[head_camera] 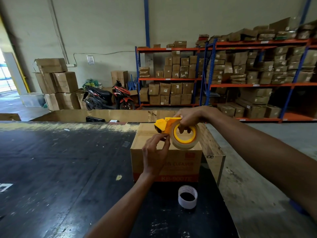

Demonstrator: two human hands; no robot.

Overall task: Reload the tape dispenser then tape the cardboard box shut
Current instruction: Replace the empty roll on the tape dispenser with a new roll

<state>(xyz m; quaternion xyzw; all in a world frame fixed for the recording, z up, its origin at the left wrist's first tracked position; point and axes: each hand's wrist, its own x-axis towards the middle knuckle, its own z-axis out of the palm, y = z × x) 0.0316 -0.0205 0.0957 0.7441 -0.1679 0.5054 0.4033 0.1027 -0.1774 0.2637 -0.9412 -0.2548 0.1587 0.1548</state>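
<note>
A brown cardboard box (171, 162) with red print stands on the black table, near its right edge. Above the box's top I hold a yellow tape dispenser (164, 125) that carries a clear tape roll (187, 143). My right hand (190, 117) grips the dispenser's handle from above, with fingers through the roll's core. My left hand (157, 152) pinches at the roll's edge just below the dispenser's mouth, where the tape end seems to be. The box's top flaps look closed.
An empty white tape core (187, 197) stands on the black table (60, 169) in front of the box. A large open carton (103, 115) lies beyond the table. Shelving with boxes (240, 74) fills the right; a motorcycle (109, 97) is parked at the wall.
</note>
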